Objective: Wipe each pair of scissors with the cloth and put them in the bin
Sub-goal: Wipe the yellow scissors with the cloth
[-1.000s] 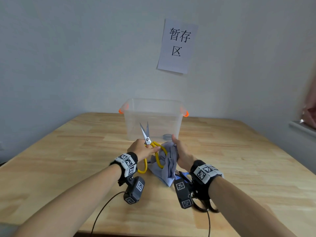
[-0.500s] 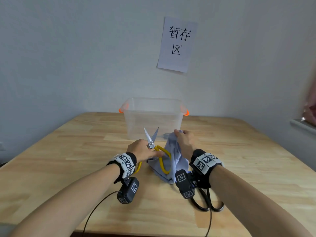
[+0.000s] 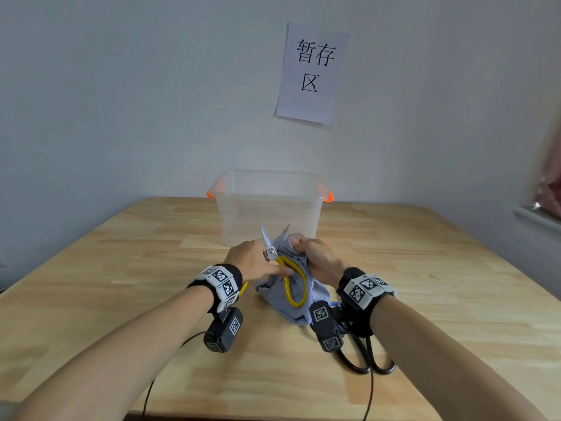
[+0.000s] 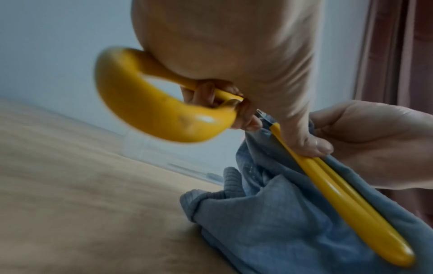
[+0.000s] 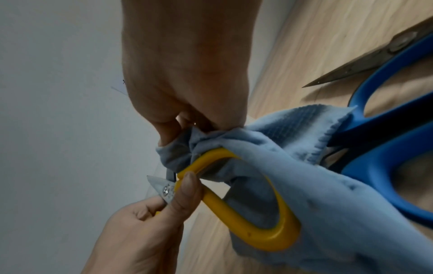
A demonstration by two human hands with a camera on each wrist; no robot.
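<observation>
My left hand [image 3: 255,259] grips the yellow-handled scissors [image 3: 271,253] near the pivot, thumb on the handle. The blades stand open and point up toward the clear bin [image 3: 268,214]. My right hand [image 3: 315,255] pinches the blue-grey cloth [image 3: 291,311] round the right blade, and the rest of the cloth hangs under the yellow handle loop [image 5: 269,239]. In the left wrist view the other yellow loop [image 4: 150,118] sticks out behind my palm. The covered blade is hidden by the cloth [image 5: 304,176].
Black-handled scissors [image 3: 369,349] lie on the wooden table [image 3: 121,268] under my right wrist. Blue-handled scissors [image 5: 386,166] lie beside the cloth, with a bare metal blade [image 5: 363,63] close by. The bin has orange handles and stands near the wall. A paper sign [image 3: 312,71] hangs above it.
The scissor blades have swung open. My right hand has moved with the cloth from the handle up onto the right blade. The left hand keeps its hold.
</observation>
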